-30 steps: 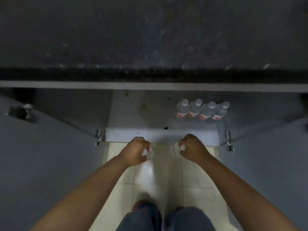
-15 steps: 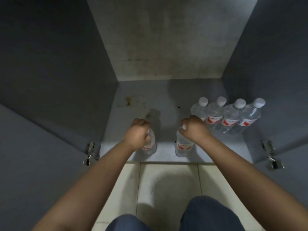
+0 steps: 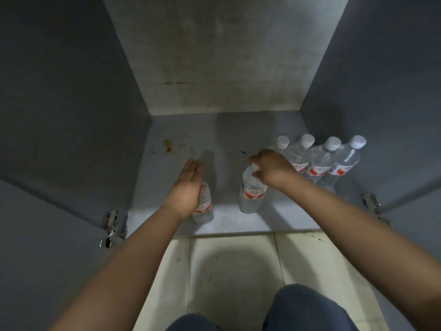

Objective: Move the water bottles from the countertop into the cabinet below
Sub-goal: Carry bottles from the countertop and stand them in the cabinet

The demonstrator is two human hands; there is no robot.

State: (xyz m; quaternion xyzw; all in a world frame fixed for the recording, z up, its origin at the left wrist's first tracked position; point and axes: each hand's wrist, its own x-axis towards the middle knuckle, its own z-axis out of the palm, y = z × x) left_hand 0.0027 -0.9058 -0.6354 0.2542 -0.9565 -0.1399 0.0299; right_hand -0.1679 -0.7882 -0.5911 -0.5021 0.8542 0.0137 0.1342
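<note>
Six water bottles are standing upright on the cabinet floor (image 3: 167,206), so much of the job is looking done. Four of them are lining up in a row of four (image 3: 317,161) against the right wall, touching one another. The left hand (image 3: 188,185) is lying flat with straight fingers over the left bottle (image 3: 204,206) near the front edge, seemingly letting it go. The right hand (image 3: 269,167) is curling its fingers around the neck of the right bottle (image 3: 251,194), which is standing just in front of the row, though the hand is hiding the cap, so the grip is hard to judge. The countertop is sitting out of view, so whether more bottles are waiting up there cannot be told.
</note>
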